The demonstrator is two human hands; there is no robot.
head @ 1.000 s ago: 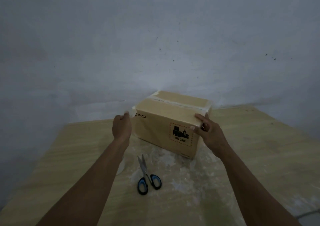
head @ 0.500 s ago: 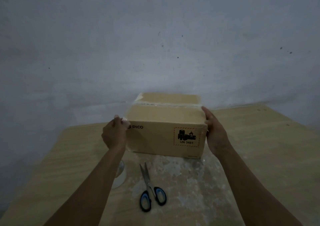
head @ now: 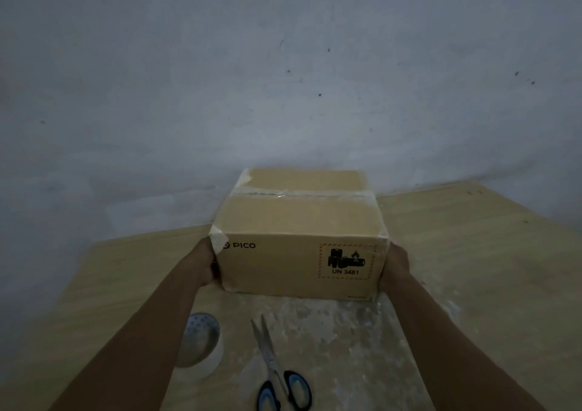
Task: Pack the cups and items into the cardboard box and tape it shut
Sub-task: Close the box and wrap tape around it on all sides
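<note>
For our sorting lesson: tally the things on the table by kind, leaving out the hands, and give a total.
Box: 1
Tape roll: 1
Scissors: 1
Total: 3

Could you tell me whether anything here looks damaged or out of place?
The tape end at the box's near left corner looks wrinkled, perhaps lifting. The table is scuffed whitish around the scissors. Nothing else stands out.
</note>
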